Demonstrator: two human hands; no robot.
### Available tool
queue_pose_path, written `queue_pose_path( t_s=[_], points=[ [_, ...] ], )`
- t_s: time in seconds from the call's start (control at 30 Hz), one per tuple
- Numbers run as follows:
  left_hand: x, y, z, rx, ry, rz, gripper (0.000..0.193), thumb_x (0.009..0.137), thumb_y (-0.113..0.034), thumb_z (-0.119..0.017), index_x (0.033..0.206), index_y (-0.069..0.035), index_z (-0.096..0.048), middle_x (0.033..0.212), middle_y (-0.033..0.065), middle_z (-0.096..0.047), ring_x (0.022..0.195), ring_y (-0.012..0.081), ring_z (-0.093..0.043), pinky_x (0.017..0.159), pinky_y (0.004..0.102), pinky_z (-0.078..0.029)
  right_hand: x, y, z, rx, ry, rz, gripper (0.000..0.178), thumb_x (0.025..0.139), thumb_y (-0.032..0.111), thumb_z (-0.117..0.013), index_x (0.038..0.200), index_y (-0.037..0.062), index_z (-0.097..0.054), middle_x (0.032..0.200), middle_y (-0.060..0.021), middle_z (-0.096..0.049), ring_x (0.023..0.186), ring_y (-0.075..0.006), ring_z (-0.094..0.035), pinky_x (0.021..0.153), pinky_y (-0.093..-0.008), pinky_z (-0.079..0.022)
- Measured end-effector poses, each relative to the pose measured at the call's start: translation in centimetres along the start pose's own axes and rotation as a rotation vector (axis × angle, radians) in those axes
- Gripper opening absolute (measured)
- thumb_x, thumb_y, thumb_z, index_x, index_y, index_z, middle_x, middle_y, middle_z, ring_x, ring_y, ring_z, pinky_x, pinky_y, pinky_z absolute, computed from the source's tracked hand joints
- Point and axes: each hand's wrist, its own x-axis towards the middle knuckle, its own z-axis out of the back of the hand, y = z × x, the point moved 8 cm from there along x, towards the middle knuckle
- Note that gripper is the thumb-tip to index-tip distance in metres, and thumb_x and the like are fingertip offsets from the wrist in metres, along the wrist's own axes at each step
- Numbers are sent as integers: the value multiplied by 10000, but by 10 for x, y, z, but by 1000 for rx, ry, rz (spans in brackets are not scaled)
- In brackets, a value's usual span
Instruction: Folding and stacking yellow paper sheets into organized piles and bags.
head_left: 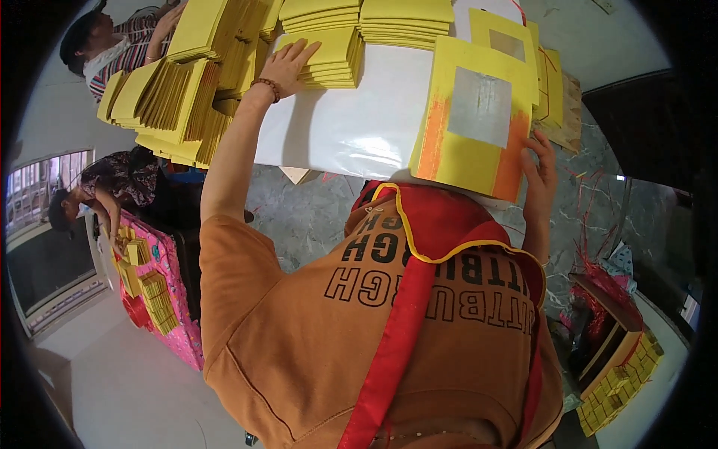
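My left hand (288,69), with a beaded bracelet (268,88) on the wrist, lies with its fingers spread on a stack of folded yellow paper (333,56). The stack rests on the white-covered table (344,127). My right hand (540,168) is at the right edge of a pile of flat yellow paper sheets (426,127), its fingers apart and slightly bent. The top sheet bears a silver square (480,106) and orange bands along both sides. Whether the right fingertips press on its edge is hard to make out.
More folded yellow paper stacks (407,22) line the far side, and leaning bundles (161,97) crowd the left. One person (112,45) sits at far left; another (120,183) works at a pink-covered table (183,299). Yellow bundles (617,385) stand at lower right beside red strands.
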Motion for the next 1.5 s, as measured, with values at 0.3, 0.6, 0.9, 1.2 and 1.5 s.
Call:
queue_pose_path(
  t_s=[0.3,0.6,0.9,1.2,1.5],
  points=[
    [-42,-157,100,-596,-472,-439,475,796,-119,-600,1249,-77,-466,1286,149,-462,1131,342,-464,955,398,-368,2,-26,-2,142,5,-26,212,837,70,-588,1047,34,-592,1227,-88,-458,1129,-173,-450,906,-287,-399],
    [-72,-276,112,-382,-340,-742,548,741,-392,-634,1198,-109,-526,1210,78,-512,990,239,-476,815,359,-359,5,-24,-4,103,7,-27,223,819,99,-614,1035,43,-596,1197,-68,-472,1076,-161,-494,869,-278,-428],
    [-71,-277,133,-717,-365,-773,184,774,-108,-624,945,-39,-635,743,85,-596,663,238,-547,597,319,-451,5,-25,-5,208,-23,-35,173,870,121,-552,990,23,-627,1206,-73,-487,1095,-146,-467,919,-268,-371],
    [-60,-275,127,-793,-295,-708,80,802,-75,-574,813,-2,-606,667,117,-562,599,261,-547,549,335,-441,2,-29,-5,312,-56,-113,277,903,224,-515,997,-10,-628,1168,-61,-515,1048,-137,-487,906,-259,-369],
    [-53,-264,120,-843,-302,-629,99,828,-86,-554,854,1,-596,698,133,-590,618,262,-581,561,339,-465,-2,-19,-5,324,133,-18,333,858,288,-558,1096,60,-601,1299,-78,-405,1192,-186,-389,964,-320,-329]
  ],
)
